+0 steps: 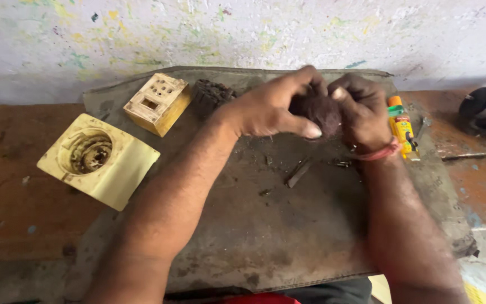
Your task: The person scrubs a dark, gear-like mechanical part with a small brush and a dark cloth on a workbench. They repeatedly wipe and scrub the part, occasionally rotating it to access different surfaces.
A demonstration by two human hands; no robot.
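Both bare forearms come up from the near edge of the view and meet at the far middle of the scene. The left forearm (pixel 164 219) runs diagonally from near left toward far right, and the right forearm (pixel 406 225) goes almost straight away from the person. The left hand (pixel 268 107) is curled, its thumb stretched to the right with the pale nail showing, and its fingers bent over the top. The right hand (pixel 364 110) is closed into a loose fist, knuckles up, with a thin red thread band (pixel 379 153) around the wrist. The two hands touch each other, fingertips pressed together around a dark rounded lump (pixel 322 110).
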